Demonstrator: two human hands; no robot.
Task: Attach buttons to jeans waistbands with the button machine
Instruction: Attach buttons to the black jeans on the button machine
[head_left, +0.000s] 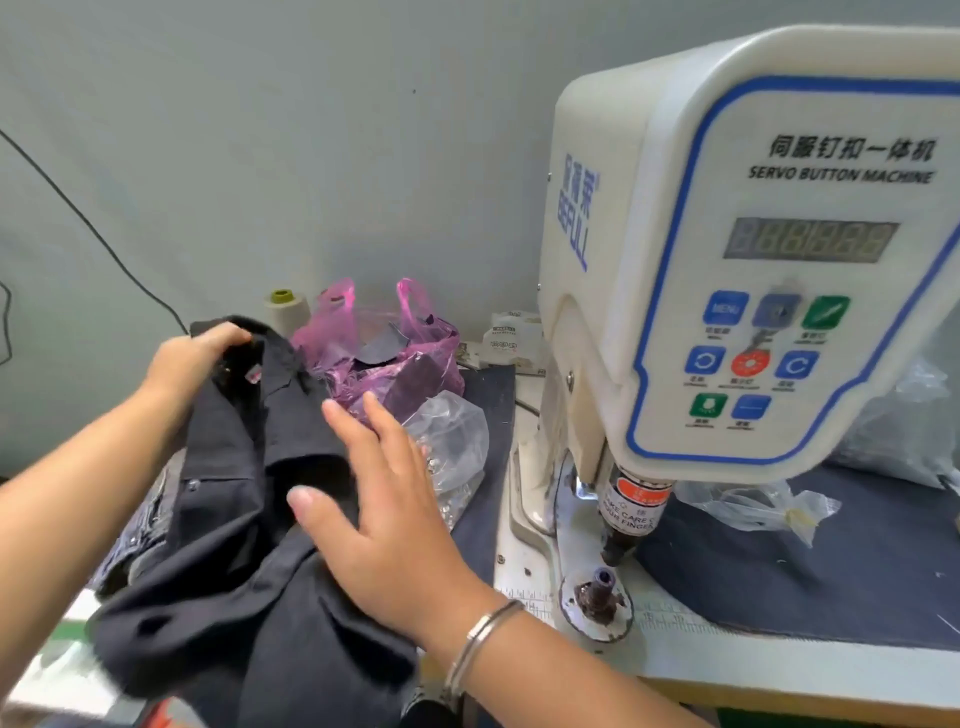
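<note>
Dark jeans (244, 493) lie heaped at lower left. Left hand (197, 353) grips the waistband; right hand (374, 499) rests flat, fingers straight. Risk: bunched fabric could misplace the button under the button machine (753, 249).

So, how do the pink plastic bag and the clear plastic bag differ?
The pink plastic bag is tinted and holds dark fabric pieces; the clear plastic bag is colourless and seems to hold small metal parts. The pink one stands nearer the wall, handles up; the clear one lies lower, nearer the right hand. Both are crumpled.
</note>
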